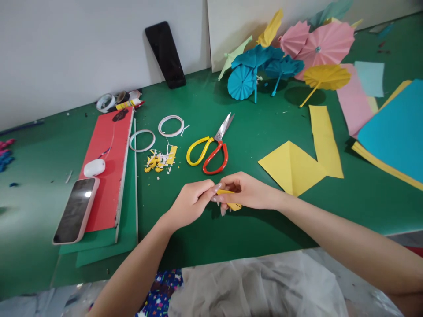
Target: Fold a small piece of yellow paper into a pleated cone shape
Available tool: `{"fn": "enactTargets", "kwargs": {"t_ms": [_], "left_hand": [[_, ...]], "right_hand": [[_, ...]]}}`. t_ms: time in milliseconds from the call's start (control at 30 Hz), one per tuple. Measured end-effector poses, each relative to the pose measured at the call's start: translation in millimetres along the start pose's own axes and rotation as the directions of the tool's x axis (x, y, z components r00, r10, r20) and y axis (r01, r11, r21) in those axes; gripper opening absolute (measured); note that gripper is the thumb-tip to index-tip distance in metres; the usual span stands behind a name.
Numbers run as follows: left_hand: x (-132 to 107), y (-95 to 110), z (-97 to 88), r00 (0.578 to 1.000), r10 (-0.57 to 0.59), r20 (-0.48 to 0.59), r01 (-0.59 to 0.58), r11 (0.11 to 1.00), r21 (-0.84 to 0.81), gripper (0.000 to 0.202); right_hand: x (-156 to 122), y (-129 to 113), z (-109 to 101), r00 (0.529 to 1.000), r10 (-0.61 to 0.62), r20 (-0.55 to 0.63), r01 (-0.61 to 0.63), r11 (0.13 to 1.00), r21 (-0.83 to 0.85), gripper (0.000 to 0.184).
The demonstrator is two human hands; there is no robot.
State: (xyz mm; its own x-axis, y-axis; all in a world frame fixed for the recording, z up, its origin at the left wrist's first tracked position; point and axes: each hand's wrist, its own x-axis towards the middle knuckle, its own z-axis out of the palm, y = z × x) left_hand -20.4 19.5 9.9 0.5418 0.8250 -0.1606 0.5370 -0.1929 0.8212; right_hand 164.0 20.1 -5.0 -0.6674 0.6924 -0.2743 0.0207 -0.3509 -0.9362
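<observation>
Close to the table's front edge, my left hand (192, 200) and my right hand (247, 190) meet fingertip to fingertip. Between them is a small folded piece of yellow paper (235, 206), partly hidden by the fingers. My right hand is closed around it, and my left thumb and fingers pinch its left end. Just beyond the hands lie scissors (214, 147) with one yellow and one red handle, blades slightly apart. To the right rest a creased yellow paper square (292, 169) and a yellow paper strip (325, 143).
Paper umbrellas (317, 48) in several colours stand at the back right. Blue sheets (396, 132) lie at the right. Tape rings (171, 126) and paper scraps (160, 160) sit left of the scissors. A phone (76, 211) lies by a red board (107, 176); another phone (165, 55) leans on the wall.
</observation>
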Motion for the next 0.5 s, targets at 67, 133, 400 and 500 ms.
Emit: {"fn": "enactTargets", "kwargs": {"t_ms": [67, 133, 400, 500], "left_hand": [[0, 0, -0.7, 1.0, 0.008, 0.007, -0.007, 1.0, -0.011, 0.037], [-1, 1, -1.5, 1.0, 0.001, 0.006, 0.0, 1.0, -0.023, 0.038], [-3, 4, -3.3, 0.999, -0.019, 0.036, 0.022, 0.996, -0.082, 0.039], [-3, 3, -4.3, 0.999, -0.02, 0.029, 0.022, 0.996, -0.09, 0.039]], "right_hand": [[-1, -1, 2, 1.0, -0.001, -0.013, 0.0, 1.0, -0.011, 0.028], [-2, -4, 6, 0.999, -0.012, -0.043, 0.01, 0.999, -0.051, 0.028], [-7, -6, 13, 0.997, -0.071, -0.041, 0.066, 0.991, -0.121, 0.024], [-7, -4, 12, 0.995, -0.067, -0.068, 0.058, 0.989, -0.138, 0.023]]}}
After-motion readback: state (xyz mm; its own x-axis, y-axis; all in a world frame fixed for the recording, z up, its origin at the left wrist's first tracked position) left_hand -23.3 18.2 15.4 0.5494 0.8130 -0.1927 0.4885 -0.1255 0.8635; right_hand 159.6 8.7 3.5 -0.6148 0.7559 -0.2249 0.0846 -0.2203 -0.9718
